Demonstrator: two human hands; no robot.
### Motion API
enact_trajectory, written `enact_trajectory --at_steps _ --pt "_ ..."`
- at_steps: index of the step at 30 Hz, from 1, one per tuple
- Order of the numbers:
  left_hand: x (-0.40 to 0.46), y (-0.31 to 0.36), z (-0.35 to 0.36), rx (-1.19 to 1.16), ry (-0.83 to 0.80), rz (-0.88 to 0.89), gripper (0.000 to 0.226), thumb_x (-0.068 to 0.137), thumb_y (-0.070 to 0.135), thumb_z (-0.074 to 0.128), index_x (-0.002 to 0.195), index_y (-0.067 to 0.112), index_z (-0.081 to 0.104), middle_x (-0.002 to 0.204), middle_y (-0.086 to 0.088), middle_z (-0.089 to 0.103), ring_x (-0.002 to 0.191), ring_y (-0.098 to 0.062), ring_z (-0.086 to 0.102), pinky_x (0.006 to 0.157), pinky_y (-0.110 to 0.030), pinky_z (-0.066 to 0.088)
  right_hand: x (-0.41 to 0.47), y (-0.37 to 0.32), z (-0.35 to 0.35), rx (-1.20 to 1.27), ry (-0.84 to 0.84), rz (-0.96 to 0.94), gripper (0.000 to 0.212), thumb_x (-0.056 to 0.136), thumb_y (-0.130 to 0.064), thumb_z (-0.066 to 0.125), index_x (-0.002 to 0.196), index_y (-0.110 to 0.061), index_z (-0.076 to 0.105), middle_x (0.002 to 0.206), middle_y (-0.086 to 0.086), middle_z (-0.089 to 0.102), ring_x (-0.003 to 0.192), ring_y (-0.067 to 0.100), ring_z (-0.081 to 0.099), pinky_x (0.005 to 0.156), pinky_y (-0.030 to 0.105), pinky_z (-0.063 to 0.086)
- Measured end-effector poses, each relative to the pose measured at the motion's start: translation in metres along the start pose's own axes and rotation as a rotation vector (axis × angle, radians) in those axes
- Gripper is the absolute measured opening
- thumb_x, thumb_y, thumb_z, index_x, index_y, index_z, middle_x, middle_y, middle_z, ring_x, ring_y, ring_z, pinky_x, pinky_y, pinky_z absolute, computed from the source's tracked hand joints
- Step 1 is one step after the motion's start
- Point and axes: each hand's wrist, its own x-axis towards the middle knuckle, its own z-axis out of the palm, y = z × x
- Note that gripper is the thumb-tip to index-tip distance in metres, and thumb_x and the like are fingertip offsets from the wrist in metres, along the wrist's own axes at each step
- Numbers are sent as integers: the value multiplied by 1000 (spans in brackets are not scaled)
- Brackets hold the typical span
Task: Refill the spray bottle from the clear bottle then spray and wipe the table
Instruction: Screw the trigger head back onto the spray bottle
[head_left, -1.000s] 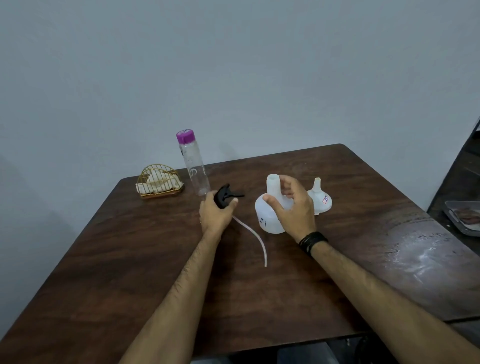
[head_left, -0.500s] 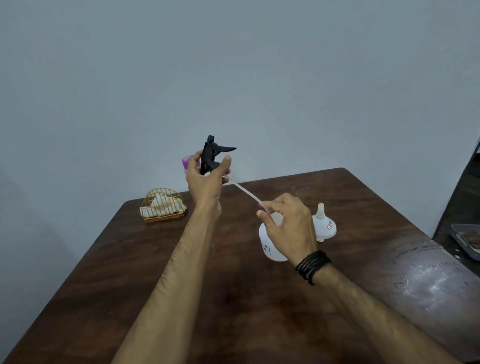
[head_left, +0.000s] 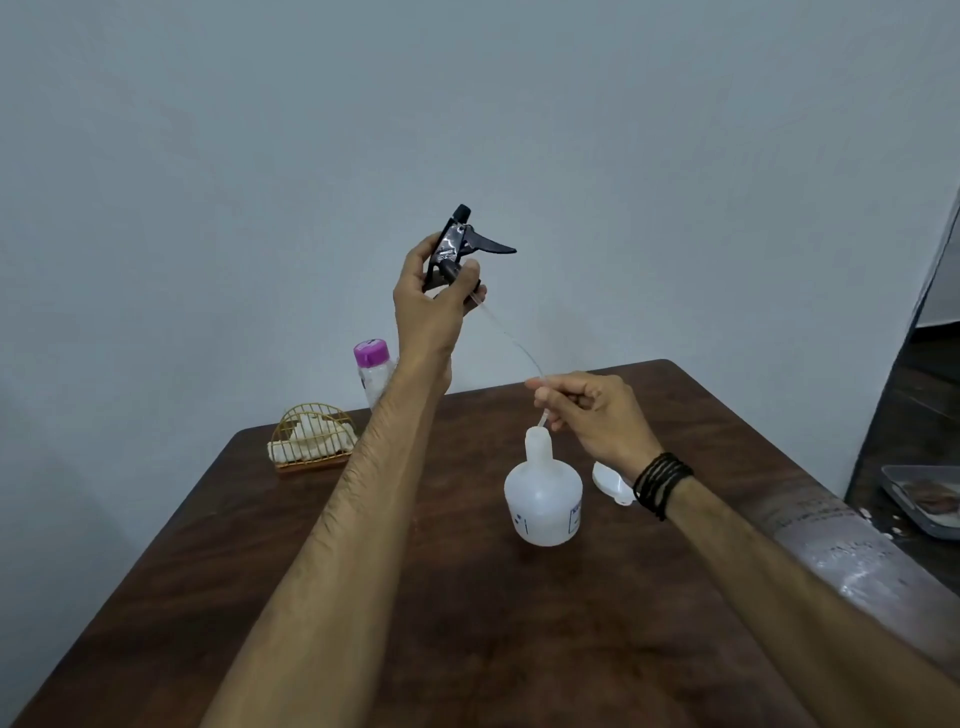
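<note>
The white spray bottle (head_left: 543, 493) stands uncapped on the surface (head_left: 467, 623); it looks light, so tippable. My right hand (head_left: 589, 410) pinches the thin, floppy dip tube (head_left: 511, 343) over its neck. Farther up, my left hand (head_left: 434, 299) clamps the black trigger head (head_left: 460, 249), now raised higher than half a second ago. The clear bottle (head_left: 373, 371) stands behind.

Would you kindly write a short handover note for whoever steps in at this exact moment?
Left hand: raised, gripping the black spray head.
Right hand: pinching the dip tube, its tip at the spray bottle mouth.
Clear bottle, capped, stands at the table back, by the basket of cloths; white funnel behind the right wrist.
Fill level unclear.
Left: seat and tighten the head, spray, wipe.
</note>
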Motion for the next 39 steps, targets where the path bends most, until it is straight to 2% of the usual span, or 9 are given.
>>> enact_trajectory --at_steps 4,7,9,13,17,23,27,30,39 --pt "-3 -3 1 129 0 67 50 85 14 78 132 19 61 115 -7 67 96 -18 66 88 -42 61 4 11 4 -41 -2 21 12 92 -19 71 101 -19 79 91 3 78 69 10 68 74 27 61" --pt "-4 -8 0 228 -15 71 55 79 25 82 131 25 62 116 -4 69 105 -26 68 93 -45 59 4 19 7 -109 -5 26 13 91 -22 72 102 -20 80 96 -3 78 72 2 67 78 26 60" --pt "-5 -11 0 276 -26 50 57 79 23 84 131 23 59 111 -2 69 106 -24 68 95 -44 58 3 23 9 -155 1 26 16 90 -24 73 105 -22 80 101 -9 77 85 1 69 85 25 58" --pt "-13 -18 -1 303 -48 -3 47 78 22 86 117 20 60 99 7 68 98 -15 68 93 -35 57 -1 33 14 -270 13 32 14 91 -27 73 102 -24 80 103 -10 67 93 5 64 80 17 52" --pt "-24 -34 -8 405 -103 -28 37 75 24 88 104 16 67 96 4 72 92 -16 71 90 -37 59 -5 42 16 -253 -5 41 20 93 -36 67 107 -26 78 100 -14 70 94 1 64 86 24 54" --pt "-59 -68 -15 537 -233 -62 41 66 29 93 98 18 69 91 5 76 86 -11 73 83 -34 61 -16 65 26 -210 -71 45 45 82 -50 75 121 -28 71 115 -11 71 105 4 64 87 22 51" --pt "-74 -86 -18 579 -238 -76 40 64 33 94 94 21 69 87 6 76 85 -7 73 83 -31 61 -20 70 33 -69 -49 63 26 88 -38 73 110 -25 73 102 -13 76 98 -1 68 80 18 51" --pt "-80 -86 -16 674 -323 -50 39 65 33 93 94 21 69 88 9 75 85 -2 70 78 -19 56 -24 71 35 34 -49 68 14 90 -32 72 102 -27 74 95 -13 77 95 0 70 76 15 53" --pt "-83 -80 -15 776 -372 -53 38 63 33 94 89 23 69 83 9 72 80 -3 68 67 -11 49 -26 84 41 47 -31 73 22 87 -39 73 107 -28 74 101 -8 77 100 4 70 89 29 56"
